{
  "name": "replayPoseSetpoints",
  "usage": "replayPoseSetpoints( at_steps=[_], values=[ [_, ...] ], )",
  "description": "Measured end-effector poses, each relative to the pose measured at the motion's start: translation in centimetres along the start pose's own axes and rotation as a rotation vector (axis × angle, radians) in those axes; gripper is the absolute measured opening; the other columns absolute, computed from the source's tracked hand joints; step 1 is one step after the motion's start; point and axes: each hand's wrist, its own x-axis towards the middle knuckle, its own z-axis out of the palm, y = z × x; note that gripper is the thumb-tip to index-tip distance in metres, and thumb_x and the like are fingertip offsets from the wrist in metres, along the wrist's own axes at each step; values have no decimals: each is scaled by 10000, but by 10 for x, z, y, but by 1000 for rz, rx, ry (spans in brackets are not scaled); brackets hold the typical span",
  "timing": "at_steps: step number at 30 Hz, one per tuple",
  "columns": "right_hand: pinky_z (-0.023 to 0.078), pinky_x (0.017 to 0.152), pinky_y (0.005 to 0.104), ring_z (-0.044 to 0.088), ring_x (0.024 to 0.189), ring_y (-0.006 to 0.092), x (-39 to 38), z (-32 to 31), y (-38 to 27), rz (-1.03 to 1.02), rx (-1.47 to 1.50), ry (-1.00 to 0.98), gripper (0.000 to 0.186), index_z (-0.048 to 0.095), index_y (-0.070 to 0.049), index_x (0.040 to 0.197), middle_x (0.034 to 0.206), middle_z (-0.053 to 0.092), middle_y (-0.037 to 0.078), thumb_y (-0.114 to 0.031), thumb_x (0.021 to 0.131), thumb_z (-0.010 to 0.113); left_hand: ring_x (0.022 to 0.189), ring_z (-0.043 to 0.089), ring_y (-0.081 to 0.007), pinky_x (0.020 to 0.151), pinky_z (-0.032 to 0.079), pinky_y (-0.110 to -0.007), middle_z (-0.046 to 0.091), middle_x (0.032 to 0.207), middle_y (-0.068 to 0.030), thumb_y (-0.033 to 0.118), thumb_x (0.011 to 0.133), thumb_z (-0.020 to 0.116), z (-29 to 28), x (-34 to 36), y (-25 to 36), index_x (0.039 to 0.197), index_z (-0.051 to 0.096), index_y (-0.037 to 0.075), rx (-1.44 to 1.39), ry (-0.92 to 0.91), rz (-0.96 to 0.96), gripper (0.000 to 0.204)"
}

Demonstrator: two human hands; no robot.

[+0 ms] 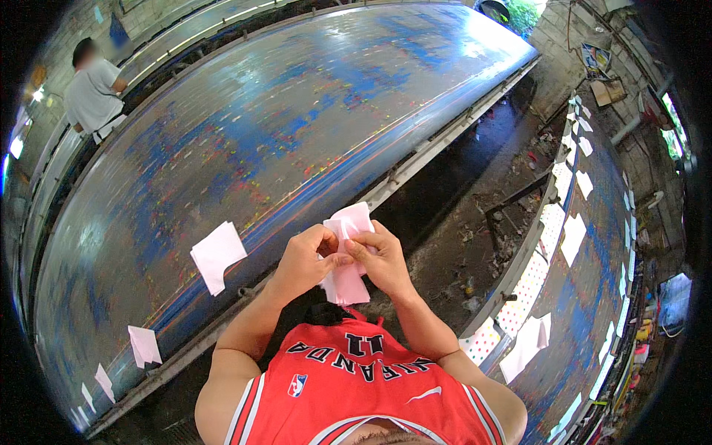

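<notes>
In front of my chest I hold a small stack of pale pink cut pieces (348,286) that look like cloth. My left hand (305,256) has its fingers curled at the stack's left side, thumb pointing inward across it. From the right, my right hand (383,258) pinches the same pieces, its thumb and fingertips meeting near the middle. Parts of the stack stick out above and below both hands. On the long table to my left lies a similar pink piece (215,254) with a curved cut-out, and nearer along that edge is another pink piece (144,346).
The long dark table (245,148) is smeared with blue paint. On my right a second table (578,319) carries white pieces (525,348) and a polka-dot strip (519,300). Debris litters the floor (475,245) between them. A person in grey (95,93) stands beyond the left table.
</notes>
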Motion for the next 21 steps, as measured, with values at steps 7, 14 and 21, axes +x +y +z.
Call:
replayPoseSetpoints(
  at_steps=[7,14,21],
  values=[
    [454,831,305,584,958,168,44,-38,12,57,5,-29,172,724,28,956,1019,594,71,-123,875,739,744,595,-91,661,503,-284,662,795,-67,100,820,794,16,68,-3,894,643,-12,-56,-39,11,202],
    [468,769,331,600,896,214,73,-70,24,15,26,25,162,735,11,956,952,593,103,-93,832,739,747,572,-62,654,486,-266,659,800,-21,101,847,780,31,117,-11,912,657,-8,-97,-129,-106,177],
    [486,779,326,618,899,216,91,-94,24,63,11,7,178,747,0,922,942,607,97,-95,783,804,774,590,-71,670,496,-254,668,829,-31,152,919,712,37,146,-7,1001,642,-39,-282,-280,-220,220]
  ],
)
